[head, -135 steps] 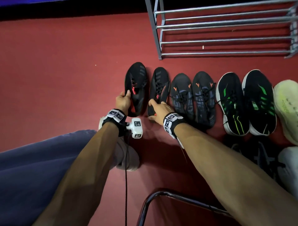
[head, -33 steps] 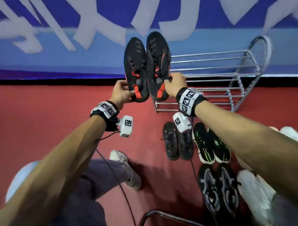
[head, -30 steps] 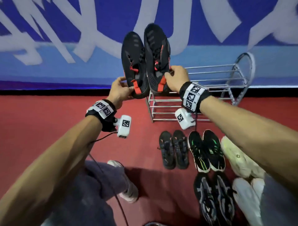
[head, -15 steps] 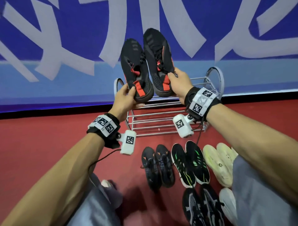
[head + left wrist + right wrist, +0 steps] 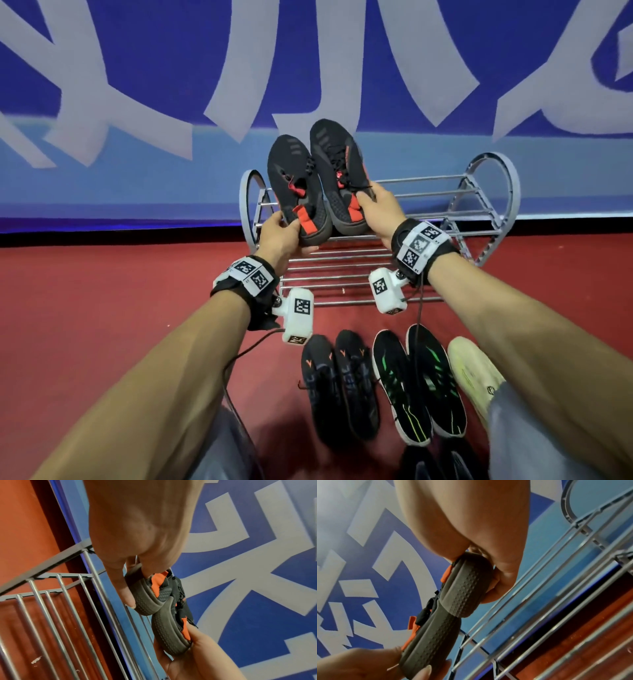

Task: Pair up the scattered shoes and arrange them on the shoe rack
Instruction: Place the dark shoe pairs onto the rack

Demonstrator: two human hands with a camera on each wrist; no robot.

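Gripping one black-and-orange shoe each by the heel, the two hands hold the pair just above the top tier of the shoe rack. The left hand has its thumb over the orange heel tab of the left shoe and its fingers under the sole; the right hand is clamped the same way on the right shoe. Both shoes lie side by side, touching, with their long axes running toward 12 o'clock, toes pointing at the blue wall and raised, heels nearest the person. The rack's bars run crosswise, from 9 to 3 o'clock, so the shoes sit square across them, and the free span of the top tier stretches toward 3 o'clock from the pair. I judge that lowering the heels onto the front bars at the rack's 9 o'clock end is the next move, both hands equally near. On the red floor at 6 o'clock wait a dark pair, a black-and-green pair and a pale shoe.
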